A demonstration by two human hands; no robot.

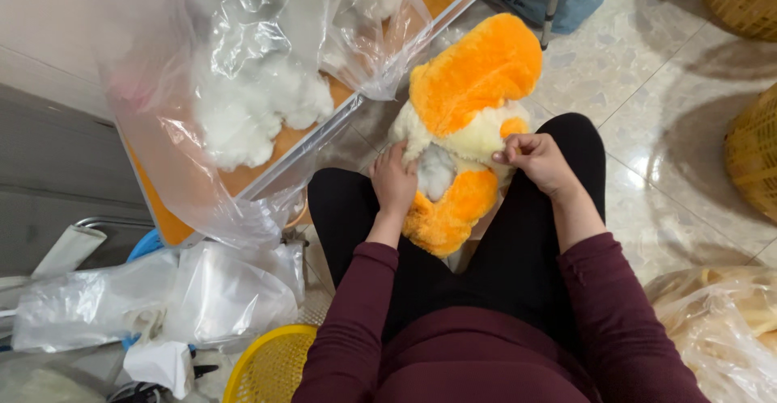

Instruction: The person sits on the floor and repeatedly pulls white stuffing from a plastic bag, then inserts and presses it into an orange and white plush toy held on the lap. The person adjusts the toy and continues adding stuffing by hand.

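Observation:
An orange and cream plush toy [473, 79] lies between my knees, its seam open with white stuffing [437, 172] showing in the gap. My left hand [394, 180] presses into the opening, fingers against the stuffing. My right hand [536, 159] pinches the cream fabric edge at the right side of the opening. A clear plastic bag [259, 87] of white fibre stuffing rests on an orange table to the upper left.
The orange table's metal edge [324, 132] runs diagonally by my left knee. Crumpled plastic bags [162, 294] and a yellow basket [271, 362] sit at lower left. Woven baskets [753, 156] stand at right, another plastic bag [728, 322] at lower right.

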